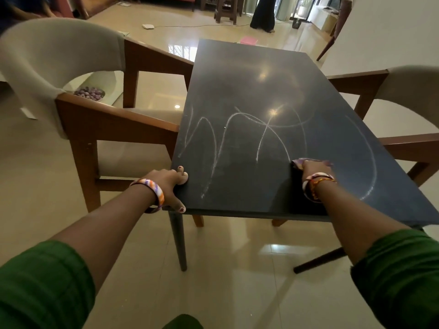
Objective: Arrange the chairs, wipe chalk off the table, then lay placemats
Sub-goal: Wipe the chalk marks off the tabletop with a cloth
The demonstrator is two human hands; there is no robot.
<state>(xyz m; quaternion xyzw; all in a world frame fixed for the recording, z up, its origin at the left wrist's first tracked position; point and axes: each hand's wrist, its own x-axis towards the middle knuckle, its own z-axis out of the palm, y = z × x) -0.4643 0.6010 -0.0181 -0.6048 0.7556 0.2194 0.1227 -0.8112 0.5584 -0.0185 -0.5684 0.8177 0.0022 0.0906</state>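
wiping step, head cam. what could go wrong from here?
1. The cloth under the right hand is small against the wide chalk marks; the faint arc near the right edge could be missed or only smeared.
2. The left hand grips the table at its near left corner; hard strokes might shift the table against the left chair, undoing the arrangement.

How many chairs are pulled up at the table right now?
2: one chair at the table's left side, one chair at its right. Others may sit out of frame.
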